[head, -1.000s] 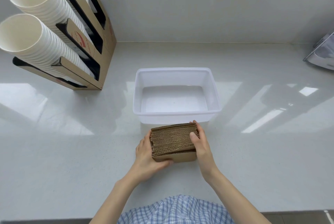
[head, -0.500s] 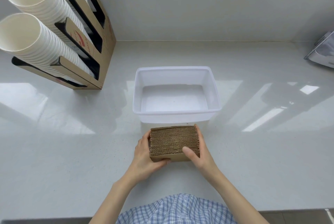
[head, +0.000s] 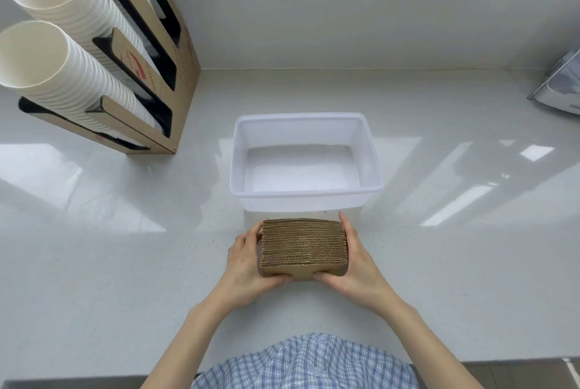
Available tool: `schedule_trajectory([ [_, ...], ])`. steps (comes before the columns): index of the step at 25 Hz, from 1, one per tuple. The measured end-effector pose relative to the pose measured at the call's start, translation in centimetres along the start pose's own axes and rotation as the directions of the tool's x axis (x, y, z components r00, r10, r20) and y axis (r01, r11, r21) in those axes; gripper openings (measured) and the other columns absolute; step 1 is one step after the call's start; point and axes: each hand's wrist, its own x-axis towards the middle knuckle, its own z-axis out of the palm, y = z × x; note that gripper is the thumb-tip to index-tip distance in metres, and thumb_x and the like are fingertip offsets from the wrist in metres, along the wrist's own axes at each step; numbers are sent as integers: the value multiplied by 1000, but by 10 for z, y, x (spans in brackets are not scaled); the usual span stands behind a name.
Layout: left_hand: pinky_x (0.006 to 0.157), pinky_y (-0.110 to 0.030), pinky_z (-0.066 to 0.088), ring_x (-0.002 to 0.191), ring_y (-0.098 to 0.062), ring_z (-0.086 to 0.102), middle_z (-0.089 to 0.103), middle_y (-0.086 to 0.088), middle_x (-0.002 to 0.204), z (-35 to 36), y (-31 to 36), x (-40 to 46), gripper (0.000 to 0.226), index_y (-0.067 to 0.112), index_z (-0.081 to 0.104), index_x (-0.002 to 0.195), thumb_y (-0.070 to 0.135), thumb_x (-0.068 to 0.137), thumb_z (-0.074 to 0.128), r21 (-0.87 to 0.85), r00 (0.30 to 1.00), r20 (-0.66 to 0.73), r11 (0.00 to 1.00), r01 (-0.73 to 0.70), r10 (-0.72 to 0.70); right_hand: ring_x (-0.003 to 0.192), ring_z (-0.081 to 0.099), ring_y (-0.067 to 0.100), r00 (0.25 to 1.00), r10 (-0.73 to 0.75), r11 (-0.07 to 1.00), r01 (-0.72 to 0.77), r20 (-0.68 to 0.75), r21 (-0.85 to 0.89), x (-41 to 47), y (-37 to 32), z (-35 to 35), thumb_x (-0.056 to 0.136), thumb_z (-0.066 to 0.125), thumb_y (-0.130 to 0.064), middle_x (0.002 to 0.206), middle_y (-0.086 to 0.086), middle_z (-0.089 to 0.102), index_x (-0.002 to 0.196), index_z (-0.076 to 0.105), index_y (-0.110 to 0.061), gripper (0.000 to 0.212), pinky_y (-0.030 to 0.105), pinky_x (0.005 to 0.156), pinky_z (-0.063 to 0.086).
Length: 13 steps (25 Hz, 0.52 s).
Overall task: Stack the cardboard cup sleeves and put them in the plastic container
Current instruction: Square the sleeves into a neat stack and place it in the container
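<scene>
A squared-up stack of brown corrugated cup sleeves (head: 303,244) stands on edge on the white counter, just in front of the plastic container (head: 306,195). The container is translucent white, rectangular, with nothing inside. My left hand (head: 248,263) clasps the stack's left side, thumb on the near face. My right hand (head: 356,258) clasps the right side, fingers along the far edge, thumb under the near face. Both hands press the stack between them.
A cardboard cup dispenser (head: 147,81) with long rows of white paper cups (head: 56,52) stands at the back left. A metallic appliance (head: 561,90) sits at the far right edge. The wall runs behind the container. The counter's front edge is by my shirt.
My right hand slid from on top of the stack down to its right side and near face. The stack is now more even and squared between both hands.
</scene>
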Motion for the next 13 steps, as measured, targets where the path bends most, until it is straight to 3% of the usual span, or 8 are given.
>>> schedule_trajectory([
  [3,107,-34,23,115,-9,28,35,11,120,1,-2,-2,105,21,22,134,60,44,59,-5,1000,3,1000,15,-15,133,30,15,998,-53,984,58,31,-170,2,-6,-7,65,77,-32,145,4,28,144,-4,-18,114,34,114,27],
  [6,107,-38,27,114,-11,31,39,5,120,3,-4,-4,99,19,26,130,58,45,59,-23,1000,4,999,27,-27,127,24,9,990,-127,951,141,66,-276,0,-16,-13,65,75,-38,145,3,18,144,-1,-18,112,32,115,21],
  [9,107,-39,27,117,-15,34,43,-2,124,3,-6,-4,100,17,27,130,59,45,58,2,1000,15,1000,25,-25,132,19,17,978,-179,901,206,105,-382,2,-25,-19,65,75,-41,145,6,15,143,9,-20,104,34,116,18],
  [13,106,-34,24,113,-12,31,37,5,115,1,-3,-3,101,15,25,130,60,45,55,39,999,28,999,23,-25,139,4,16,955,-217,765,295,202,-572,11,-36,-23,64,72,-47,145,8,18,138,19,-14,97,41,119,-6],
])
